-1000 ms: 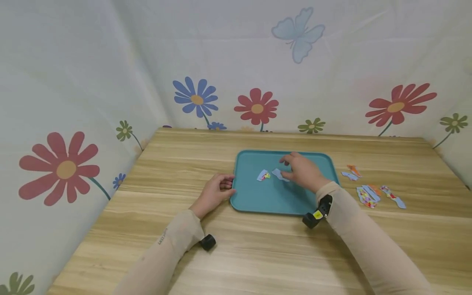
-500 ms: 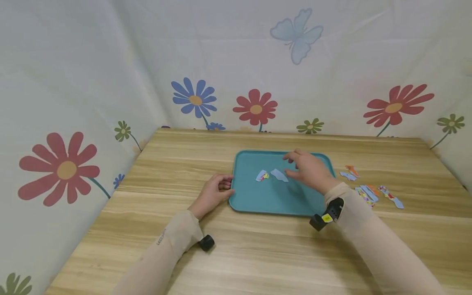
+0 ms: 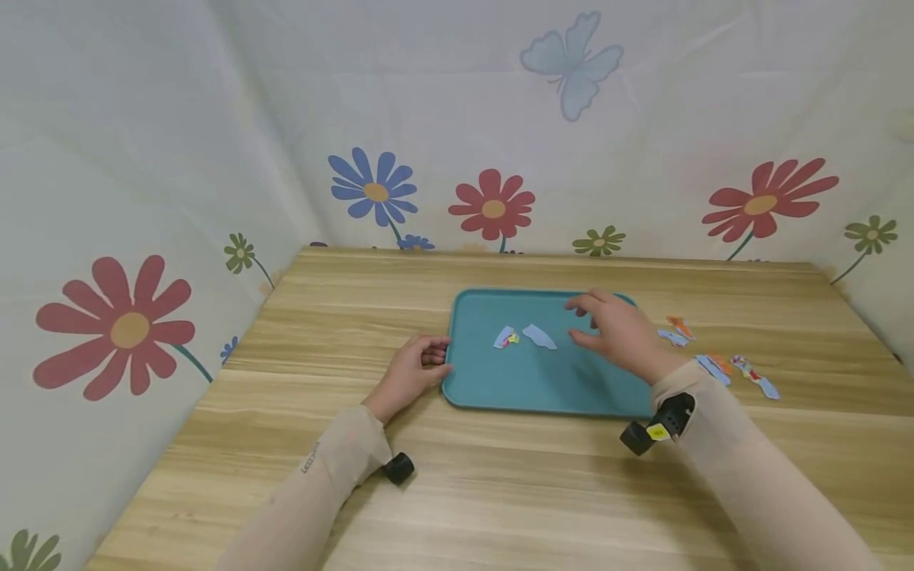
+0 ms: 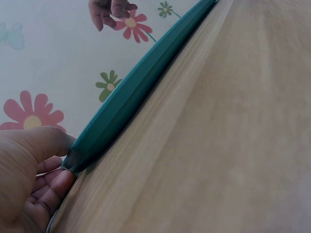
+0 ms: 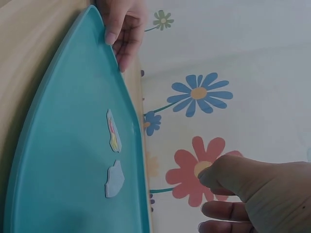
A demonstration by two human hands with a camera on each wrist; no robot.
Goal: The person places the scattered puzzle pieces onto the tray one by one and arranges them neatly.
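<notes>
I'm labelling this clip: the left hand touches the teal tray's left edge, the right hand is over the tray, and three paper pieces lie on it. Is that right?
Not three: the head view shows only two paper pieces on the teal tray. The left hand does touch the tray's left edge, and the right hand is over it.

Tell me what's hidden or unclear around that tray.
Head view: right side of the tray, partly behind the right hand.
Head view: number of loose pieces beside it; the right sleeve may hide some.
Head view: print on the tray's patterned piece; too small.
Left wrist view: the tray's floor, hidden by its raised side.
Right wrist view: one end of the tray, cut off by the bottom edge.
</notes>
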